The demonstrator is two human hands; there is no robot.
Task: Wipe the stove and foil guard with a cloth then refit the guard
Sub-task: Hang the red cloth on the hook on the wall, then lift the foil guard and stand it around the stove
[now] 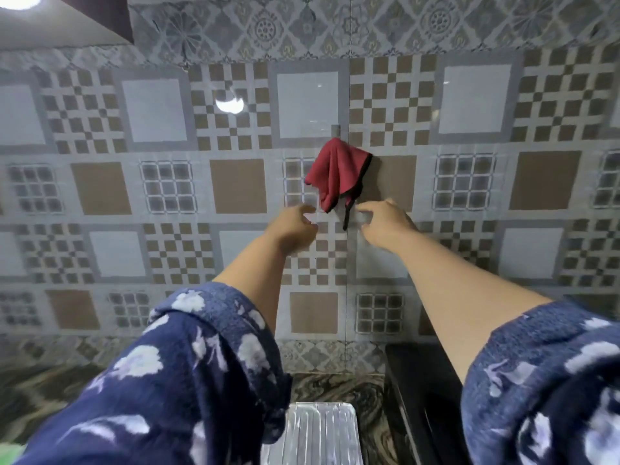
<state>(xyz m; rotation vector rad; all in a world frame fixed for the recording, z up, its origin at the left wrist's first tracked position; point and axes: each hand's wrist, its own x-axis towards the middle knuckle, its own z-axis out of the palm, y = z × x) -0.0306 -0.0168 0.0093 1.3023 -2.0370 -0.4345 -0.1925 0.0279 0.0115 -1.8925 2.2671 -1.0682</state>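
Red microfibre cloth with black trim hangs from a small grey wall hook. Left hand and right hand, both empty with fingers loosely curled, hover just below it; a sharp tug could tear the hook off the tiles

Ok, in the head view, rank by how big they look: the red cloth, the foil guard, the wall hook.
1. foil guard, though cut off and nearest the camera
2. red cloth
3. wall hook, mostly hidden

Your two arms reach up to the tiled wall. A red cloth hangs from a small hook. Your left hand and right hand are just under it, fingers loosely curled, touching nothing. Near you, the foil guard lies on the marbled counter, left of the black stove.
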